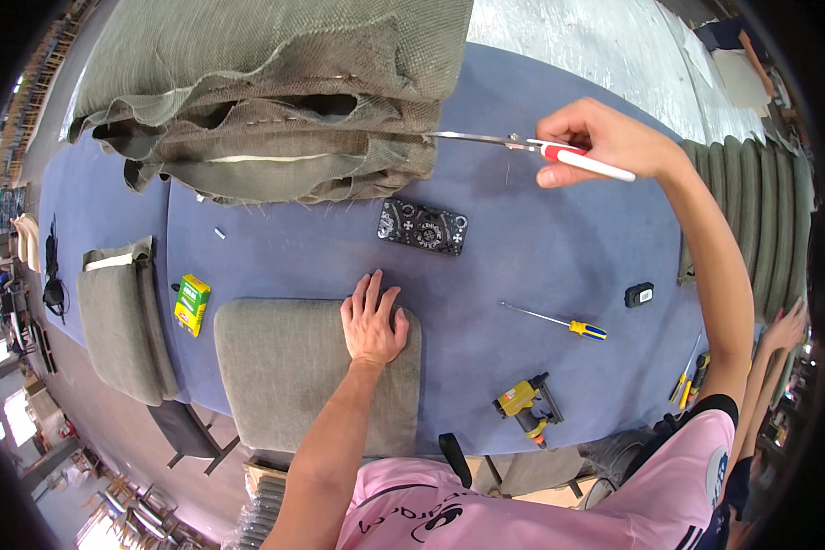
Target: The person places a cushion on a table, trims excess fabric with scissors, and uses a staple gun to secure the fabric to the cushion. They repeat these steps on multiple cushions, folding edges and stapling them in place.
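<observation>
My right hand grips a pair of scissors with white and red handles, held over the blue-covered table. The blades point left, their tips at the edge of a stack of grey-green fabric covers with frayed, folded edges. My left hand lies flat with fingers stretched on the upper right part of a grey-green padded seat cushion at the near table edge. Between the cushion and the stack lies a phone in a black patterned case.
On the table are a screwdriver, a yellow staple gun, a small black case and a yellow-green box. Stacked cushions stand left, a row of cushions right. Another person's hands show at far right.
</observation>
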Motion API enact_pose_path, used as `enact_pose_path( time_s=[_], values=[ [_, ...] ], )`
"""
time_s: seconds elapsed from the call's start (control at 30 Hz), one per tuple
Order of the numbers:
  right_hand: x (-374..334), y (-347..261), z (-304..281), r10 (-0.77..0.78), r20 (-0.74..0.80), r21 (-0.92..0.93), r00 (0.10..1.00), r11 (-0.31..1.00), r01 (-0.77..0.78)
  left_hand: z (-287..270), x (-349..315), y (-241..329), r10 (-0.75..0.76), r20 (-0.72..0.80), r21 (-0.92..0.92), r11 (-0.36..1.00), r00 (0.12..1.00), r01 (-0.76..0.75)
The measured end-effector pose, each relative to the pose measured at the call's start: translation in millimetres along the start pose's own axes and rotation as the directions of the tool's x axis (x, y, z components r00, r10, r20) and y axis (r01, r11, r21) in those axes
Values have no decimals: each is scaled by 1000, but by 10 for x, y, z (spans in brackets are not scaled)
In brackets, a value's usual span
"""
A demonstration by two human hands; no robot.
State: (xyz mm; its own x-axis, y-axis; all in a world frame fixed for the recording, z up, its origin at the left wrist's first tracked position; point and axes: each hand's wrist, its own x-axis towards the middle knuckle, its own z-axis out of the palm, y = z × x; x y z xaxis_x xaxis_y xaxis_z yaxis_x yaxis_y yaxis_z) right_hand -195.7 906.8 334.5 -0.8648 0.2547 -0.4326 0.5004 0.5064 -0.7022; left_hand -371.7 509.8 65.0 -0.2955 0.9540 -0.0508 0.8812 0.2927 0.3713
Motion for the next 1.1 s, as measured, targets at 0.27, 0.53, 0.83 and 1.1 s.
enact_pose_path(
  time_s=[0.27,0.53,0.83,1.1],
  values=[
    [164,2,-135,59,169,42,984,997,-67,2,5,0,-7,10,-1,1000,1000,7],
    [113,62,74,-224,-106,-440,969,884,157,-5,12,5,-14,26,-13,1000,1000,15],
    [-893,-403,2365,36,-301,150,953,989,10,12,-42,3,-33,7,-32,999,999,33],
    [-1251,-538,5635,730,-398,734,556,617,-285,62,-40,-20,72,-86,10,997,994,-71]
  ],
)
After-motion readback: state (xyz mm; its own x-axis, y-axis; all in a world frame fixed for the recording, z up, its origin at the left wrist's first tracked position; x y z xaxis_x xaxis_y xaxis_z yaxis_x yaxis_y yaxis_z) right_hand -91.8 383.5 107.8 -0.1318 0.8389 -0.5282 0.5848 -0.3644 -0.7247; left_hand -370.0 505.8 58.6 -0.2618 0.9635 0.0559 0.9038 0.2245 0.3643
